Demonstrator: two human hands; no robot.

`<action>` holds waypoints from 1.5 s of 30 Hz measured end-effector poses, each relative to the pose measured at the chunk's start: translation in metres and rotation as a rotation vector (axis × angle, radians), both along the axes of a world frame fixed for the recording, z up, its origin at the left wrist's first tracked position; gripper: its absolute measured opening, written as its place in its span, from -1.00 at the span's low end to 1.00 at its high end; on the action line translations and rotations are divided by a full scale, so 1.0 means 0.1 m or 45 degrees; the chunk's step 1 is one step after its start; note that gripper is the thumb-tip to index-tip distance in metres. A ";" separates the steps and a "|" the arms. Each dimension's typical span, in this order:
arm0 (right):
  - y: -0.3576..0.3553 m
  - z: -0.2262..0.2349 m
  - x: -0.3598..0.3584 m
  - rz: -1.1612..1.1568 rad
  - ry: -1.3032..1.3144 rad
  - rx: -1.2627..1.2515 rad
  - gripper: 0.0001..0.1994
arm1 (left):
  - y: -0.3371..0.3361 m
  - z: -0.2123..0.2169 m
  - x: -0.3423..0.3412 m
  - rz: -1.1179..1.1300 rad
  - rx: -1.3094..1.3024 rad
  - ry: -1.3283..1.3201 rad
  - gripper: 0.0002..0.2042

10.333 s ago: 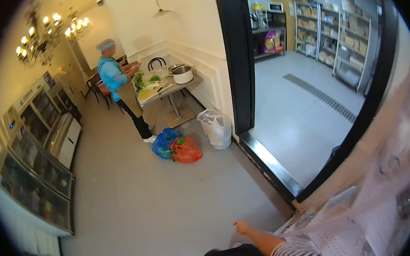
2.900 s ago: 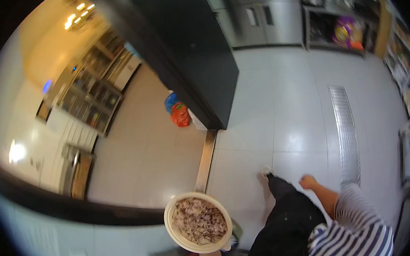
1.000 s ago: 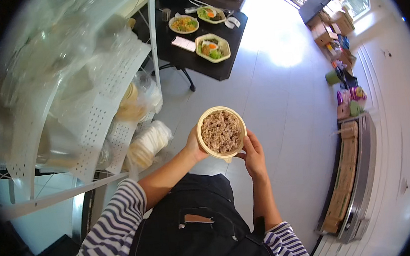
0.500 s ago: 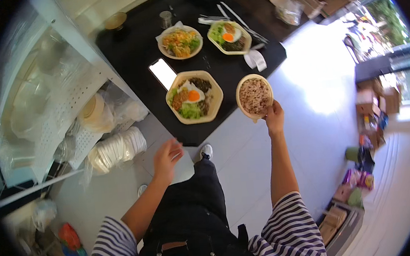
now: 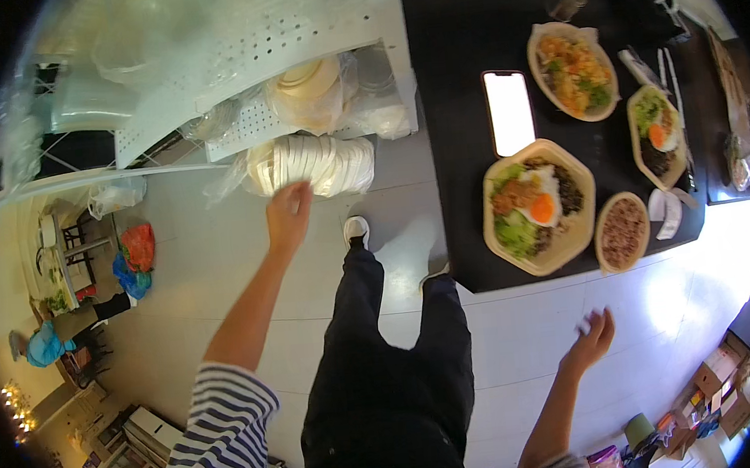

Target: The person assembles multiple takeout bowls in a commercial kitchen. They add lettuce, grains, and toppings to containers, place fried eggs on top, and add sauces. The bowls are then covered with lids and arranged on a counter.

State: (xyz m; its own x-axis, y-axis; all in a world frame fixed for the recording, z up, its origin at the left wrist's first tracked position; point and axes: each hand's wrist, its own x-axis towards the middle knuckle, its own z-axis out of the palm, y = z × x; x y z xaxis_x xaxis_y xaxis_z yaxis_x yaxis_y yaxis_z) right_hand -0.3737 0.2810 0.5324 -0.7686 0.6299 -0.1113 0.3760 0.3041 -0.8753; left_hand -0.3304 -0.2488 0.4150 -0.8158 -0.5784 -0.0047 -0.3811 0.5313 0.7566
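My left hand (image 5: 290, 220) reaches forward with loosely bent fingers and holds nothing that I can see. In the picture its fingertips overlap the lower edge of a plastic-wrapped stack of white lids or containers (image 5: 333, 164); touching cannot be told. My right hand (image 5: 588, 340) is empty over the floor, fingers apart. Beyond it, a round bowl of brown-red rice (image 5: 622, 230) sits at the near edge of the black table (image 5: 472, 217). Beside the rice stands a larger hexagonal bowl (image 5: 576, 163) with a fried egg, greens and minced topping.
A lit phone (image 5: 509, 113), a bowl of shredded salad (image 5: 573, 70), a second egg bowl (image 5: 657, 138) and a paper slip (image 5: 667, 211) lie on the table. A white perforated shelf (image 5: 244, 58) holds wrapped containers. Another person (image 5: 46, 345) is far left; cardboard boxes (image 5: 719, 368) stand right.
My right hand has let go of the rice bowl, now on the table, and drawn back. The view has turned left, and my left hand has come toward the wrapped stack.
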 end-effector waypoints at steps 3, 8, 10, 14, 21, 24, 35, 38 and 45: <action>0.27 0.04 0.46 -0.044 -0.237 -0.261 -0.75 | 0.22 0.50 -1.90 -0.339 -0.692 0.245 -0.76; 0.40 0.28 0.06 -0.061 -0.408 -0.371 -0.80 | 0.89 0.59 -3.89 -0.755 -0.682 -0.045 -0.76; 0.32 0.30 -0.07 -0.037 -0.440 -0.381 -0.85 | 0.94 0.52 -4.11 -0.852 -0.599 -0.079 -0.75; 0.43 0.28 -0.51 -0.022 -0.424 -0.541 -0.85 | 1.32 0.47 -4.61 -0.929 -0.817 0.079 -0.68; 0.16 0.36 -0.60 0.106 -0.476 -0.619 -0.84 | 1.32 0.30 -4.86 -0.951 -0.501 -0.190 -0.60; 0.11 0.36 -0.63 0.200 -0.554 -0.638 -0.83 | 1.40 0.29 -4.85 -0.899 -0.356 -0.098 -0.61; -1.11 -0.39 -2.18 0.907 -0.229 -0.699 -0.86 | 1.06 -0.01 -4.87 -0.830 -0.548 -0.156 -0.73; -1.75 -1.08 -3.02 0.675 0.013 -0.662 -0.83 | 1.59 0.24 -4.83 -1.012 -0.592 -0.043 -0.77; -2.19 -1.32 -4.16 0.615 0.105 -0.777 -0.73 | 1.71 0.31 -4.61 -1.130 -0.737 0.148 -0.86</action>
State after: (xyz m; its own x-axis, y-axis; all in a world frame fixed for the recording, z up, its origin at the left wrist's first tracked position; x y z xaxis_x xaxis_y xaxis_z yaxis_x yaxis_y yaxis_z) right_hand -0.7902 0.0616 0.4006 -0.9628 0.0690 -0.2613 0.2514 -0.1266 -0.9596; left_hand -0.7910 -0.0779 0.4458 -0.9241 0.3342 0.1852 0.3774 0.8738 0.3067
